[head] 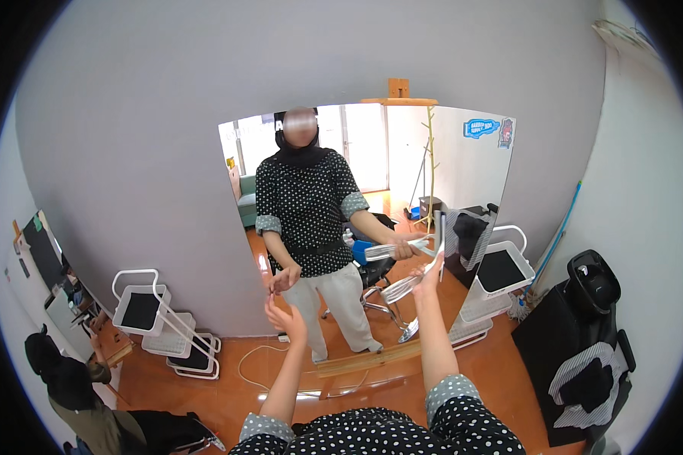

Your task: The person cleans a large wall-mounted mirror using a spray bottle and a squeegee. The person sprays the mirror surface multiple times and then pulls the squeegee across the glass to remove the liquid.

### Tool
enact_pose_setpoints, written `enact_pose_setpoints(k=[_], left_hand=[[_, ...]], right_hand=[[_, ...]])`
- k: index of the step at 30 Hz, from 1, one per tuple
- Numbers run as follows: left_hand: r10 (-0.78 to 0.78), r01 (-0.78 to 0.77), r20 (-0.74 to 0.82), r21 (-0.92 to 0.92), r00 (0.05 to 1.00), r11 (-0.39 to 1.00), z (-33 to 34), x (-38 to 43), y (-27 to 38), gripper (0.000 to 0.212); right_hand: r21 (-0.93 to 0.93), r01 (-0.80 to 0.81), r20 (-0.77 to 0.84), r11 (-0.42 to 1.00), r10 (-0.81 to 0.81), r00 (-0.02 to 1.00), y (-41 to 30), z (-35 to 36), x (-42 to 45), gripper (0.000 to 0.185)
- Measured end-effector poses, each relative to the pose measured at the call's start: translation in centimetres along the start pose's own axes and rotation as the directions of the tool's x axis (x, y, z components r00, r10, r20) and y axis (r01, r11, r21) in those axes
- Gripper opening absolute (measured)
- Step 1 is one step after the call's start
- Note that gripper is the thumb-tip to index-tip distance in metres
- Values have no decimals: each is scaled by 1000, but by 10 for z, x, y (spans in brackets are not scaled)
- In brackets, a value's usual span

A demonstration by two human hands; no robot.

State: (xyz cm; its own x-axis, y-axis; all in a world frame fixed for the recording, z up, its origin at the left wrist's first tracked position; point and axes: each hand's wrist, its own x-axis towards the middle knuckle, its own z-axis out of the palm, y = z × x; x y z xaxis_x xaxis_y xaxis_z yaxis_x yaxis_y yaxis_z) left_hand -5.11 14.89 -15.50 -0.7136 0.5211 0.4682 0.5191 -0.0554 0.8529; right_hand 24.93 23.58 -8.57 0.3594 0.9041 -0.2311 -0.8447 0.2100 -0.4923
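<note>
Before me stands a large mirror (pixel 319 199) in a wooden easel frame, showing my reflection. In my right hand (pixel 430 276) is a pale squeegee-like tool (pixel 401 290) with a clear handle. Its long thin head points up close to the glass at the mirror's right half; I cannot tell whether it presses on it. My left hand (pixel 289 321) is raised at the mirror's lower left edge, its fingers extended and apart. Its fingertips meet or nearly meet their reflection. Nothing is seen in that hand.
White tiered trolleys stand left (pixel 142 307) and right (pixel 503 267) of the mirror. At right is a black shampoo basin unit (pixel 580 318) with a striped cloth (pixel 589 381). A cable (pixel 245 364) lies on the floor. A person (pixel 85 387) works at another mirror, far left.
</note>
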Motion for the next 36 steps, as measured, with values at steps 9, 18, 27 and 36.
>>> enact_pose_setpoints(k=[9,18,27,36], left_hand=[[16,-22,223,22,975,1000,-13,-9,5,57],[38,-39,306,-4,951,999,3,-52,8,48],[171,440,810,-466,560,767,65,-77,25,23],[371,371,788,-575,491,729,123,-88,127,20]], right_hand=[[-93,-239,41,967,243,969,78,11,-72,56],[128,-253,158,959,232,960,11,-40,-49,41],[172,73,42,982,-81,996,-87,-79,27,50],[-205,209,188,956,-172,967,-181,-41,49,41]])
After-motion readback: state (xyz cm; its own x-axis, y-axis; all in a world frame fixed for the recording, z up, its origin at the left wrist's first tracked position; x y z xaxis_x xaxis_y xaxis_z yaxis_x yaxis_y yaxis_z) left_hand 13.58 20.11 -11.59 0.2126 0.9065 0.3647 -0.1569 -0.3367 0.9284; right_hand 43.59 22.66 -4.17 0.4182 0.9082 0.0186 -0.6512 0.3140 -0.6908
